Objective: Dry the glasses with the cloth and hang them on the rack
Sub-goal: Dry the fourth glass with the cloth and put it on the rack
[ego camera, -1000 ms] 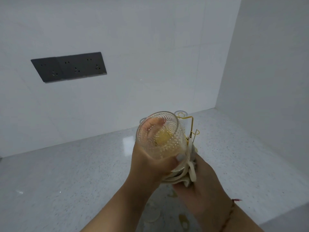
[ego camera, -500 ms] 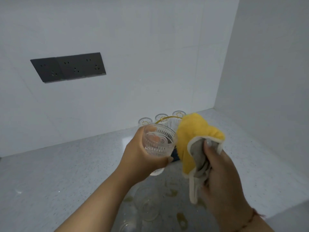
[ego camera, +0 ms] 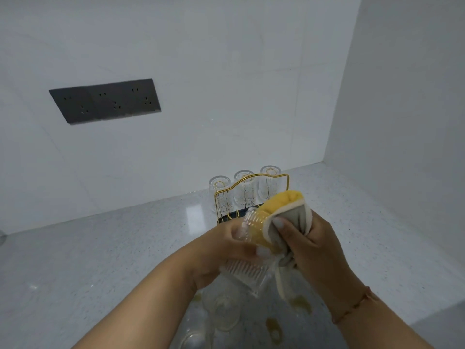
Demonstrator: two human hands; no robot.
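Ribbed clear glass point(ego camera: 247, 248) was held tilted above the near table point(ego camera: 100, 248), its mouth hidden by the yellow-and-grey cloth point(ego camera: 281, 210). Left hand point(ego camera: 226, 250) gripped the glass; right hand point(ego camera: 309, 244) clutched the cloth. Beyond, a gold rack point(ego camera: 251, 195) carried three upturned glasses point(ego camera: 244, 191).

A pale speckled stone bench point(ego camera: 100, 248) meets white walls. Beyond the hands point(ego camera: 264, 248) stands a gold wire rack point(ego camera: 251, 192) with three upturned glasses point(ego camera: 245, 190). Below the hands, more clear glasses point(ego camera: 224, 313) sit on a tray.
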